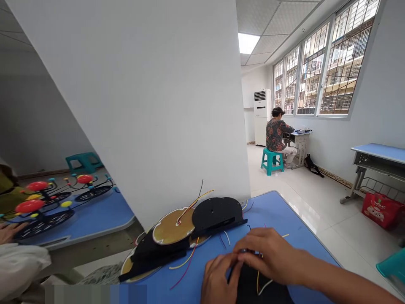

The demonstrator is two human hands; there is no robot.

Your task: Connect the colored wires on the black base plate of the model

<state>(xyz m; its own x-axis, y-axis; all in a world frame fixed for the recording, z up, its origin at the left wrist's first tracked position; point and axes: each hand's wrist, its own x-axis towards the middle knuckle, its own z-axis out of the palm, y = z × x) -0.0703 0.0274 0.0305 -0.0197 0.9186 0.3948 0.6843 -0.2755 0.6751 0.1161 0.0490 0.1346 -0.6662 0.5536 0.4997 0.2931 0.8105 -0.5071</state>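
My left hand (220, 278) rests over a black part (253, 287) at the front edge of the view, its fingers bent together. Reaching in from the right, my right hand (268, 255) meets it, with thumb and fingers closed on something small and dark. That small piece is mostly hidden between the fingertips. Yellow and white wires (259, 287) lie on the black part below my right hand. Beyond my hands sit a black rounded part (218, 213) and a tan disc (174, 227) with wires coming from its centre.
The blue desk (268, 207) meets a white pillar (158, 105). At left, another desk (95, 219) holds red-topped models (30, 206) beside a person's hand (11, 232). A person (275, 133) sits far off on a green stool (272, 160). A red bag (381, 211) is at right.
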